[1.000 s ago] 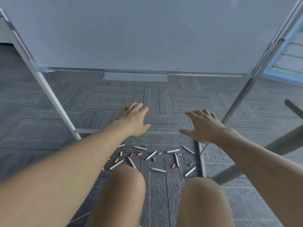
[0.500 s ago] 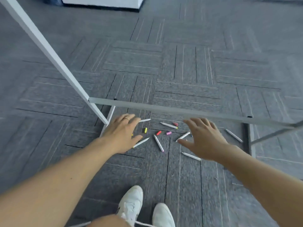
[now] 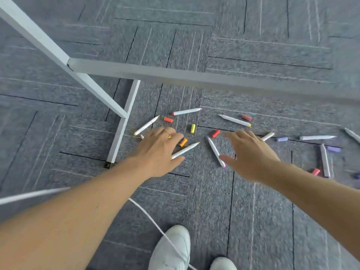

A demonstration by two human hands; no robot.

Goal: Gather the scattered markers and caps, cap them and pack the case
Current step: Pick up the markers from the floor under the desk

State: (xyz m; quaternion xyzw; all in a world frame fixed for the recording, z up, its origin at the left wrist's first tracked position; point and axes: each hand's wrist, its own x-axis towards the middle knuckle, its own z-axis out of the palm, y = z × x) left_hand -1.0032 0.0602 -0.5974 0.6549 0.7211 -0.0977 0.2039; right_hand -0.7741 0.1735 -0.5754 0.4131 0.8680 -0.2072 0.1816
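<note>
Markers [image 3: 185, 150] and caps [image 3: 183, 142] lie scattered beneath both open hands [image 3: 158, 151].

- Grey carpet tiles [image 3: 253, 45] covered the floor.
- A white metal frame [image 3: 175, 76] stood on them.
- A white cable [image 3: 148, 217] crossed one of two white shoes [image 3: 171, 250].
</note>
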